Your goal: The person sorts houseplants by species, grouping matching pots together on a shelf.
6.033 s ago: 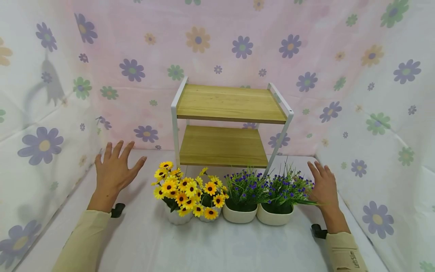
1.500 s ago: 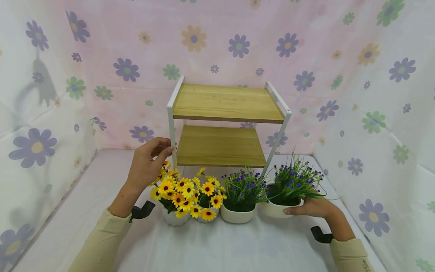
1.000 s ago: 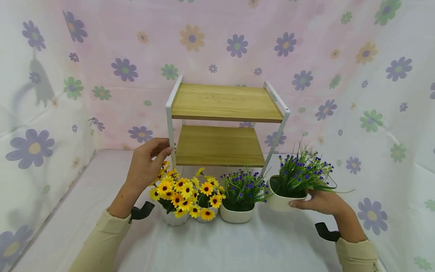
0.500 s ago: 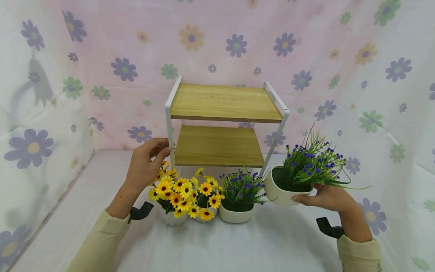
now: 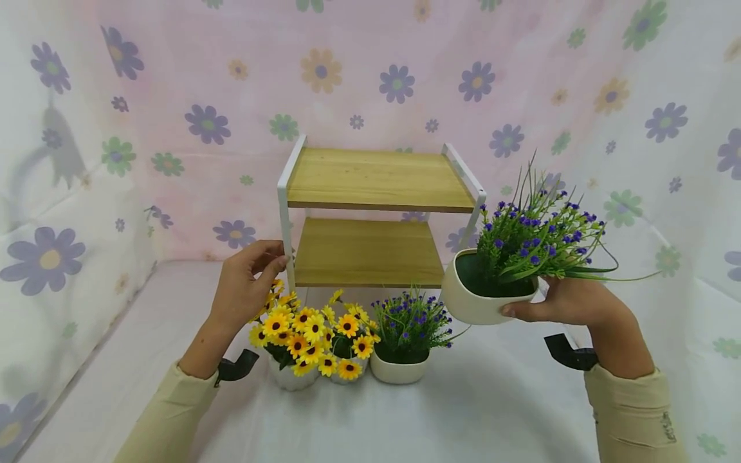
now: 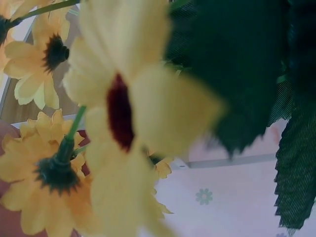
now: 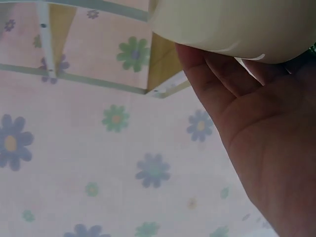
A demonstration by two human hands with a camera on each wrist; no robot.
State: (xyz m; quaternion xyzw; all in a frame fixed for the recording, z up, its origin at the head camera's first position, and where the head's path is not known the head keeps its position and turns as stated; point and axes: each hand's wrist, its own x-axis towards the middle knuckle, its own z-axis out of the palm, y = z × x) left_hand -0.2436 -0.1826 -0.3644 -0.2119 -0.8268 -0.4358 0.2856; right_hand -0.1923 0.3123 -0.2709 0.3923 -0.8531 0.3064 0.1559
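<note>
My right hand (image 5: 579,302) grips a potted plant (image 5: 492,308) with purple flowers and long grassy leaves in a cream oval pot. It is lifted off the table, tilted, in front of the shelf's right post. In the right wrist view the fingers (image 7: 212,74) lie under and behind the pot (image 7: 232,29). My left hand (image 5: 246,283) pinches the left front post of a two-tier shelf (image 5: 379,180) with wooden boards and a white frame. In the left wrist view, yellow flowers (image 6: 118,113) fill the foreground and hide most of that hand.
Before the shelf stand two pots of yellow flowers (image 5: 295,341), (image 5: 347,347) and a second purple-flowered plant (image 5: 402,347) in a cream pot. White cloth covers the table (image 5: 370,424). Flower-patterned fabric walls (image 5: 359,71) enclose the back and sides.
The right hand took hold of the rightmost purple-flowered potted plant and raised it up and to the right off the table. The left hand moved in to the shelf's left post and stays there.
</note>
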